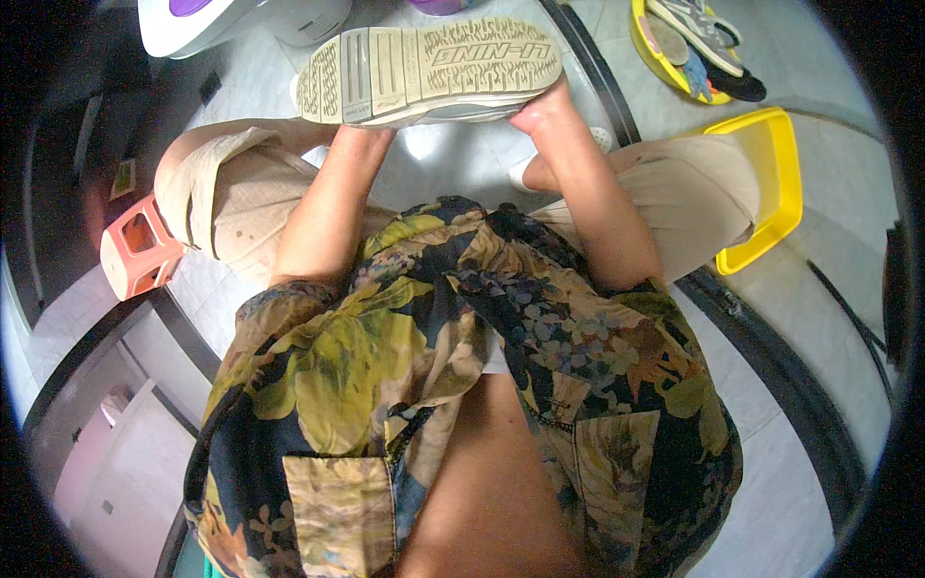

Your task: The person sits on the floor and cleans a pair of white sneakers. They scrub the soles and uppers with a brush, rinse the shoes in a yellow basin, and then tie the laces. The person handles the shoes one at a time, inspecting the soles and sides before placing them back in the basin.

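Note:
A sneaker [430,76] is held up sideways in front of me, its cream treaded sole turned to the camera and bearing the maker's mark Li-Ning. At its right end my right hand [543,110] grips it, with the heel of the palm showing at the lower edge and the fingers behind the shoe. My left hand [370,136] meets the underside nearer the left end. Only the wrist side of that hand shows; its fingers are hidden by the sole. Both forearms reach up between my spread knees.
Upper right, a yellow basin [639,54] holds a grey sneaker [697,32] and a blue item [695,76]. A yellow tub [784,180] stands beside my right knee, an orange plastic stool [141,249] beside the left. A white purple-topped container [162,36] stands upper left. Dark strips cross the floor.

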Action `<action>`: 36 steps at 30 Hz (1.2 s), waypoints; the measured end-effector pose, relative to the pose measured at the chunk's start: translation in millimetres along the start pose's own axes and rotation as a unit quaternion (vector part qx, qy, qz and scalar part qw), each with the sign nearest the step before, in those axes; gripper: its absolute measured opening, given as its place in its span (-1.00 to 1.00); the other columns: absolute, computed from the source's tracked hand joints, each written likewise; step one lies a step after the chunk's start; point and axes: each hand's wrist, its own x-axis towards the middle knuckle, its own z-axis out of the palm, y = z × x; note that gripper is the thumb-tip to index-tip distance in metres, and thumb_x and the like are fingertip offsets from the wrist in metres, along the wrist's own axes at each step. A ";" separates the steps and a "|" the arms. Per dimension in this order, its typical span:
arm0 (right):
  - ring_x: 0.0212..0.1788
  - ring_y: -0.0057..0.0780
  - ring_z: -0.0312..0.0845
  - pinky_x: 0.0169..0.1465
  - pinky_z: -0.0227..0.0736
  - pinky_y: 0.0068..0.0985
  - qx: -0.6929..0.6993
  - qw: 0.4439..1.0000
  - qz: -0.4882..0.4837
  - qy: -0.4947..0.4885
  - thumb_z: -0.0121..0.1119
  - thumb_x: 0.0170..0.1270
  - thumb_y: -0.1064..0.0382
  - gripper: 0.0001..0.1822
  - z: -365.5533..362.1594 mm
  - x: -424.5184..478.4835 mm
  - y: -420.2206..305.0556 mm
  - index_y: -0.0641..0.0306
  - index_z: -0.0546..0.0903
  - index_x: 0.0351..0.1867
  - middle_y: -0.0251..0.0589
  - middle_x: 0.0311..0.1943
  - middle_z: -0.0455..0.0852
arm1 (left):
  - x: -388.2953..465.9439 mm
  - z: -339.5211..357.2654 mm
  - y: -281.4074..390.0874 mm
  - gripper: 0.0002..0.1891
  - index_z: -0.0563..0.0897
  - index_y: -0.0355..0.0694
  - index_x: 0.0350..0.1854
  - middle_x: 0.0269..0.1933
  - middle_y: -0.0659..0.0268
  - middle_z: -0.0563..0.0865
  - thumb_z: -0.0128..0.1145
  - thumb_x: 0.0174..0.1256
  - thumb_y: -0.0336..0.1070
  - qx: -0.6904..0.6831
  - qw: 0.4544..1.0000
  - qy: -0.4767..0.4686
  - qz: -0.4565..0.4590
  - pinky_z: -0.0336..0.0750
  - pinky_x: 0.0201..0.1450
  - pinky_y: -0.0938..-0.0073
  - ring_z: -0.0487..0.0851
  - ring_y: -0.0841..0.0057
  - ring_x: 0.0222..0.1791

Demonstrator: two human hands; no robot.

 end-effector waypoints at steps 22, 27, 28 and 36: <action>0.04 -0.07 0.59 0.10 0.57 -0.11 -0.047 0.995 -0.050 0.066 -0.35 0.47 0.14 -0.53 -20.4 14.5 12.7 0.40 0.47 0.14 0.07 0.04 0.62 | 0.6 3.0 -27.1 -0.37 0.50 0.10 0.26 0.25 0.31 0.54 -0.13 0.27 0.35 0.789 0.614 -0.007 0.004 0.31 0.27 0.09 0.48 0.25 0.19; 0.01 -0.06 0.61 0.08 0.57 -0.12 -0.036 0.997 -0.050 0.055 -0.36 0.44 0.17 -0.53 -21.7 16.4 15.0 0.41 0.50 0.11 0.08 0.00 0.64 | -7.4 -1.0 -41.7 -0.39 0.44 0.13 0.32 0.31 0.31 0.47 -0.12 0.31 0.30 0.880 0.471 0.020 0.053 0.23 0.34 0.09 0.42 0.27 0.26; 0.00 -0.07 0.61 0.08 0.57 -0.13 -0.036 0.997 -0.048 0.057 -0.36 0.44 0.17 -0.53 -21.5 15.9 15.1 0.41 0.50 0.12 0.08 0.00 0.64 | -7.7 -5.6 -47.5 -0.40 0.43 0.14 0.33 0.32 0.31 0.46 -0.11 0.32 0.29 0.892 0.448 0.019 0.058 0.21 0.35 0.09 0.41 0.27 0.28; -0.01 -0.10 0.62 0.06 0.59 -0.16 -0.040 0.996 -0.060 0.051 -0.36 0.45 0.18 -0.54 -28.6 20.2 15.8 0.42 0.50 0.11 0.06 -0.02 0.65 | -2.5 -4.7 -49.9 -0.40 0.41 0.15 0.35 0.34 0.34 0.44 -0.15 0.35 0.29 0.696 0.717 -0.027 0.006 0.18 0.38 0.12 0.38 0.29 0.31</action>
